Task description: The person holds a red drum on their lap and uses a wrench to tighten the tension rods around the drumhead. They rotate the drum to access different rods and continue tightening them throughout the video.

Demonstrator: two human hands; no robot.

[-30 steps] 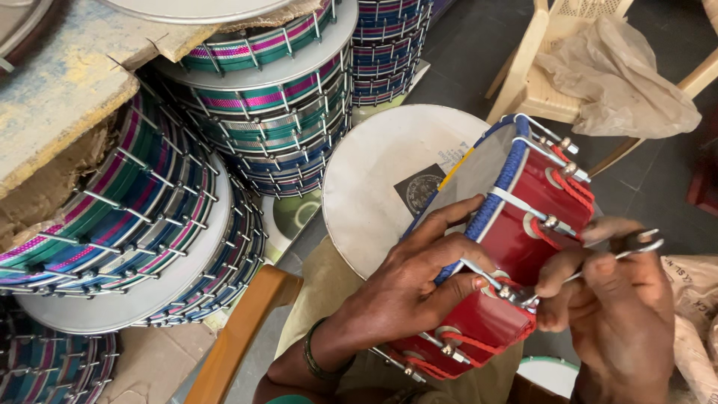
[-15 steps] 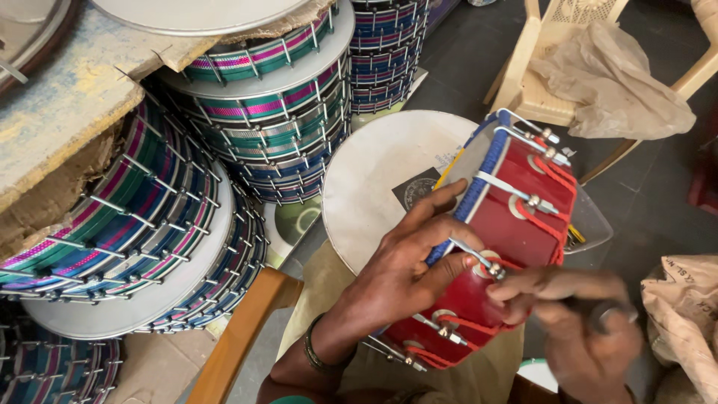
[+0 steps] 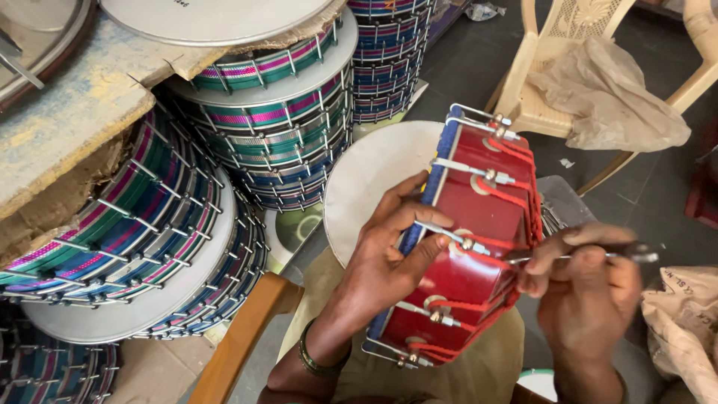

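Fingers of the left hand (image 3: 393, 258) are spread and curled around the blue rim and side of a red drum (image 3: 471, 239), which rests tilted on the person's lap above the olive trousers (image 3: 419, 374). Closed tight, the right hand (image 3: 591, 288) pinches a thin metal tool (image 3: 598, 254) whose tip meets a tension bolt on the drum's shell. Stacks of striped drums (image 3: 187, 194) lie at left, a plastic chair (image 3: 568, 67) behind
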